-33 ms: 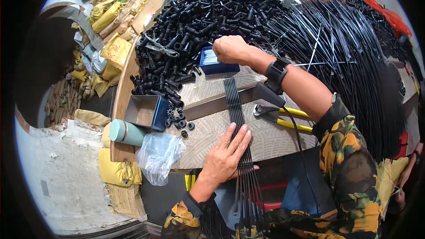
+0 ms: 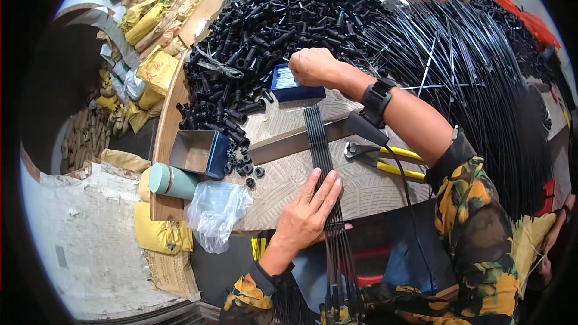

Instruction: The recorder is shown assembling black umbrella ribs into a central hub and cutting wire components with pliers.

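My left hand (image 2: 306, 210) lies across a row of thin black rods (image 2: 317, 135), fingers stretched over them and the thumb tip showing beyond their far side. The rods lie side by side over a metal bar (image 2: 274, 143) on the table, and their near ends hang past its edge. My right hand (image 2: 313, 67) is closed, fingertips turned down at a small blue box (image 2: 306, 93) of thin white sticks. Its fingertips are hidden, so what they pinch cannot be made out. Under my right forearm are a dark corded tool (image 2: 366, 129) and yellow-handled pincers (image 2: 397, 168).
Behind the box rises a heap of black tubular parts (image 2: 271, 36); long black rods (image 2: 475, 90) pile up at right. An open blue bin (image 2: 220, 156), small black rings (image 2: 248, 168), a green cylinder (image 2: 180, 182) and a clear plastic bag (image 2: 218, 210) stand at the table's left.
The hanging near ends of the rods have shifted slightly. Both hands stay in place.
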Demonstrator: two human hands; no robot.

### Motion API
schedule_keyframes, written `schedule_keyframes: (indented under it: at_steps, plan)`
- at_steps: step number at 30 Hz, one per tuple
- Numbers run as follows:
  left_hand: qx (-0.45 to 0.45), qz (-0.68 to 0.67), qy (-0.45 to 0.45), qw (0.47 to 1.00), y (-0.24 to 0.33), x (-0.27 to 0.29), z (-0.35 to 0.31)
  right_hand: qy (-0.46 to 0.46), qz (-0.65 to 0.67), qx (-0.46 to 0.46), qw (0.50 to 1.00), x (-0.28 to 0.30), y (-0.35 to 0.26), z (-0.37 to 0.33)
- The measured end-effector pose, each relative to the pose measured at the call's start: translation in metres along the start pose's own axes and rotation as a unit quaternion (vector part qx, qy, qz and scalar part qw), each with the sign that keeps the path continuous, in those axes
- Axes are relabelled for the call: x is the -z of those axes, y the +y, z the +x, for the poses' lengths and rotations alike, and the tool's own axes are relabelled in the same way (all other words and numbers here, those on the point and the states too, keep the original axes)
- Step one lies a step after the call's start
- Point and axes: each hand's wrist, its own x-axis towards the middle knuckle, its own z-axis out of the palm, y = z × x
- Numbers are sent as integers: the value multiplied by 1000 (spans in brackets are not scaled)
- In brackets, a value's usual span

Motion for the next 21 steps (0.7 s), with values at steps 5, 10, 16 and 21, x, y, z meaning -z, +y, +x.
schedule_keyframes:
  at_steps: [5,10,16,21]
  plan:
    - [-28,100,-13,995,0,-7,0,37,-37,14,999,3,5,-6]
    - [31,69,-14,997,4,4,4,33,102,68,992,23,7,-53]
    - [45,5,-3,999,11,7,-7,-68,126,66,987,15,16,-102]
    - [47,1,0,999,22,6,-19,-74,100,53,991,20,13,-115]
